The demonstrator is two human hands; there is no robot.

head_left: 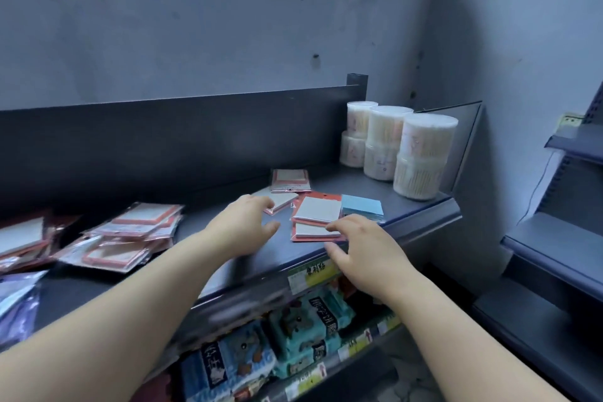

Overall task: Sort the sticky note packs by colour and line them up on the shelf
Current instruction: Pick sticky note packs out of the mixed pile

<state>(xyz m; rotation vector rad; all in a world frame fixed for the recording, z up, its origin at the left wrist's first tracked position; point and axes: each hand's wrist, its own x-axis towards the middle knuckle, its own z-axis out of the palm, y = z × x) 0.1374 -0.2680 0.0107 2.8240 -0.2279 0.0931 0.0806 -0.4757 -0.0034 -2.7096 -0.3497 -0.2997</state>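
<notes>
Several red-backed sticky note packs lie on the dark shelf (pixel 228 258). Two overlap at the front (pixel 315 215), one lies by the back wall (pixel 290 180), and another (pixel 282 202) sits just beyond my left fingertips. A blue pack (pixel 361 206) rests to the right of the front pair. My left hand (pixel 243 225) hovers with fingers relaxed, its tips at the edge of that red pack. My right hand (pixel 365 248) has its fingers spread and loosely bent over the near edge of the front pair, holding nothing that I can see.
A loose heap of red packs (pixel 130 235) lies at the left, with purple packs (pixel 16 303) at the far left. Clear tubs of cotton swabs (pixel 421 157) stand at the shelf's right end. Packaged goods (pixel 303 326) fill the shelf below. Another shelf unit (pixel 554 238) stands to the right.
</notes>
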